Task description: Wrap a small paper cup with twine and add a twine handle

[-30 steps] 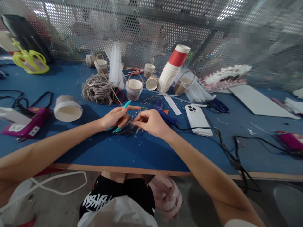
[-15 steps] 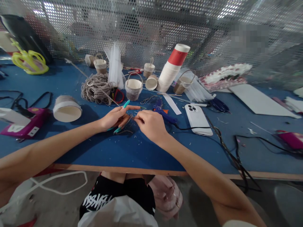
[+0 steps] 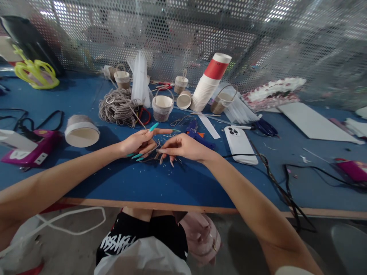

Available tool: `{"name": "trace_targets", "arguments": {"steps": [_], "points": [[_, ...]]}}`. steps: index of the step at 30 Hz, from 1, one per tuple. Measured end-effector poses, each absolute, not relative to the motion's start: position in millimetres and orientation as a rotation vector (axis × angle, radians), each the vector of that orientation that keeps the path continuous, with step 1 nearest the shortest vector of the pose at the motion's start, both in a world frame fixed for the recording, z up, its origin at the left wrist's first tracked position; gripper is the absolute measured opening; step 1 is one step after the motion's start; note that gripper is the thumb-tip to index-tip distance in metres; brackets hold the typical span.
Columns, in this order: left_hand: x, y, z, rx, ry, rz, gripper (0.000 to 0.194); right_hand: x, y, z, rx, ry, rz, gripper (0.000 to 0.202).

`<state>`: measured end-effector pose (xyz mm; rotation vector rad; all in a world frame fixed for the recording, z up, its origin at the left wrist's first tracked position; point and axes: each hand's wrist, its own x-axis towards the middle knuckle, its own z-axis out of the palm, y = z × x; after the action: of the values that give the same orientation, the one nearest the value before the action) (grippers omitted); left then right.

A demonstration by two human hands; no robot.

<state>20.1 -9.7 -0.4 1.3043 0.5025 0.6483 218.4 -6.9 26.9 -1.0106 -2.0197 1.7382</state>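
Note:
My left hand (image 3: pixel 139 144), with long turquoise nails, is closed around thin grey-brown twine (image 3: pixel 139 119) that trails back toward a loose bundle of the same twine (image 3: pixel 117 109). Its index finger points right. Close beside it, my right hand (image 3: pixel 183 147) pinches the twine's short part between thumb and fingertips, the other fingers hanging spread. Exactly how the strand passes through the fingers is too small to make out. Just behind the right hand lies a blue glue gun (image 3: pixel 195 131). A twine-wrapped cup with a handle (image 3: pixel 162 109) stands beyond both hands.
A tall stack of paper cups (image 3: pixel 210 82) leans behind. To the right lie a white phone (image 3: pixel 241 147) and black cables (image 3: pixel 266 168). On the left are a wrapped cup on its side (image 3: pixel 83 133) and a magenta box (image 3: pixel 37 149). Red-handled scissors (image 3: pixel 145 115) rest beside the twine bundle.
My right hand has turned and its lower fingers have opened out, while thumb and fingertips stay near the twine. The left hand has barely moved, its lower fingers shifting slightly.

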Motion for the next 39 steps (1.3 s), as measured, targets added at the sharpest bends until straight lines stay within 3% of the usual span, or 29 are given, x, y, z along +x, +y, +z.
{"name": "trace_targets", "arguments": {"steps": [7,23,33,39], "points": [[22.1,-10.8,-1.6,1.389,0.551,0.679,0.07,212.0,-11.6,19.5,-1.072,-1.833,1.773,0.022],[23.1,-9.5,-2.4,1.377,0.647,0.772,0.061,209.3,-19.6,15.4,-1.198,-1.954,0.974,0.014],[27.7,-11.7,-3.6,1.243,0.669,0.985,0.06,209.4,-16.3,13.1,-1.192,-1.808,0.913,0.021],[30.4,-15.2,-7.0,1.308,0.836,1.092,0.039,208.9,-20.1,17.8,-1.21,-1.831,0.648,0.023]]}}
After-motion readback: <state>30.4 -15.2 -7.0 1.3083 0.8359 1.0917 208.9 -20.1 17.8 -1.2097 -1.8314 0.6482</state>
